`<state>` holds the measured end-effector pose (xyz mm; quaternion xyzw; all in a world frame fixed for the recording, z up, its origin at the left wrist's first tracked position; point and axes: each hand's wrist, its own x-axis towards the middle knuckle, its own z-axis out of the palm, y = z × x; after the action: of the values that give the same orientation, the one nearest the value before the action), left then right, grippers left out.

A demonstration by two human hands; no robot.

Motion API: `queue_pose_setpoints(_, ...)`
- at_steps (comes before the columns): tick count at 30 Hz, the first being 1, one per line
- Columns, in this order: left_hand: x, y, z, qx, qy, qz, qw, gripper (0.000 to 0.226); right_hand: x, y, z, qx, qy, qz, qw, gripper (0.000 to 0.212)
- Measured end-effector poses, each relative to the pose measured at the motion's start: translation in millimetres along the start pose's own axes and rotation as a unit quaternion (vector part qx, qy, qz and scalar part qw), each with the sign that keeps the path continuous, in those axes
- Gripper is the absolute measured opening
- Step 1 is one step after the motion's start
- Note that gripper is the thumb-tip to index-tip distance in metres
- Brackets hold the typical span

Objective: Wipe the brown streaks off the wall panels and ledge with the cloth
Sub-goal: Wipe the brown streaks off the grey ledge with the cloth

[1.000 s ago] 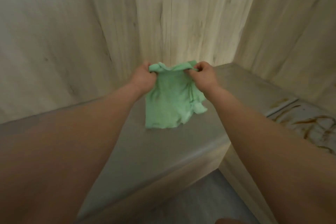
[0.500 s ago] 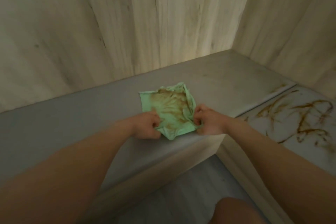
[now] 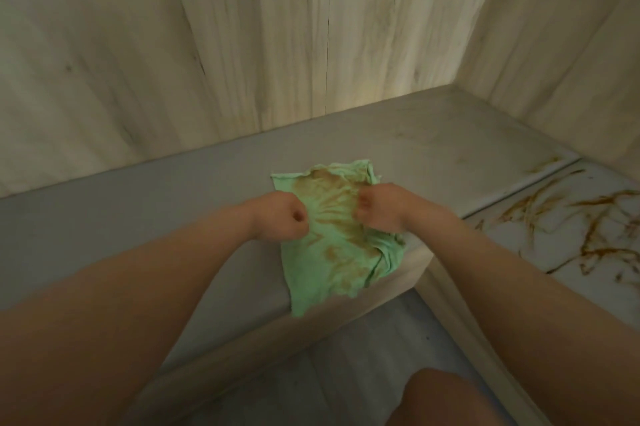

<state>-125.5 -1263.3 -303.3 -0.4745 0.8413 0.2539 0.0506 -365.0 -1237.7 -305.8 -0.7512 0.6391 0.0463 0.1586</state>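
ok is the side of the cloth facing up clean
No, the green cloth has broad brown smears across the middle of the face turned up toward the camera.

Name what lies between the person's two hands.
In the head view, the brown-stained middle of the green cloth lies between the left hand and the right hand, both gripping it at the front edge of the grey ledge.

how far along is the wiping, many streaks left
Looks done: the wall panels and the grey ledge section show almost no brown. In hand: left hand and right hand grip the stained green cloth at the ledge's front edge. Left: heavy brown streaks on the pale section to the right.
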Motion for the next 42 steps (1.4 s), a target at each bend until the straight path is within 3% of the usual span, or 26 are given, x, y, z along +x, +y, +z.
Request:
queue_pose_setpoints(2, 9, -11, 14, 0.047, 0.034, -0.007, 0.998, 0.029, 8, -3, 21, 0.031, 0.019, -0.026, 0.999, 0.028)
queue_pose_setpoints(4, 12, -18, 28, 0.066, -0.006, -0.035, 0.997, 0.059, 10, 7, 33, 0.018, 0.042, -0.017, 0.999, 0.031)
queue_pose_setpoints(6, 15, -23, 34, 0.086, -0.019, -0.04, 0.995, 0.075, 9, 24, 38, 0.006, 0.082, -0.007, 0.997, 0.031)
queue_pose_setpoints(11, 22, -24, 30, 0.105, -0.017, -0.043, 0.993, 0.079, -8, 71, 35, 0.019, 0.081, -0.019, 0.996, 0.021)
queue_pose_setpoints(13, 24, -24, 29, 0.107, -0.026, -0.043, 0.993, 0.08, -15, 82, 30, 0.0, 0.069, 0.013, 0.998, 0.017)
queue_pose_setpoints(16, 26, -21, 24, 0.113, -0.043, -0.057, 0.991, 0.08, -12, 82, 24, -0.043, 0.086, 0.065, 0.993, 0.032)
queue_pose_setpoints(18, 29, -17, 20, 0.104, -0.031, -0.06, 0.992, 0.071, -5, 74, 27, 0.029, 0.164, 0.044, 0.985, 0.03)
queue_pose_setpoints(21, 28, -15, 19, 0.082, 0.06, -0.052, 0.993, 0.042, 3, 48, 35, 0.106, 0.232, -0.01, 0.967, 0.037)
queue_pose_setpoints(23, 26, -16, 23, 0.1, 0.113, -0.059, 0.987, 0.034, 7, 22, 48, 0.088, 0.212, -0.028, 0.973, 0.055)
queue_pose_setpoints(25, 24, -20, 26, 0.105, 0.136, -0.084, 0.982, 0.032, 12, -9, 62, 0.041, 0.142, -0.016, 0.989, 0.068)
queue_pose_setpoints(28, 28, -32, 27, 0.103, 0.17, -0.116, 0.973, 0.032, 30, -35, 79, 0.003, 0.066, -0.022, 0.998, 0.07)
queue_pose_setpoints(31, 32, -43, 24, 0.1, 0.211, -0.139, 0.962, 0.036, 53, -9, 71, -0.015, 0.065, 0.021, 0.998, 0.073)
queue_pose_setpoints(36, 27, -82, 32, 0.09, 0.092, -0.313, 0.941, 0.074, 88, 42, 47, -0.009, 0.066, 0.148, 0.987, 0.078)
queue_pose_setpoints(39, 30, -91, 39, 0.045, 0.096, -0.319, 0.942, 0.08, 109, 28, 44, 0.004, 0.068, 0.179, 0.981, 0.082)
queue_pose_setpoints(42, 34, -95, 39, 0.032, 0.088, -0.32, 0.943, 0.077, 133, -14, 47, 0.001, 0.072, 0.145, 0.987, 0.087)
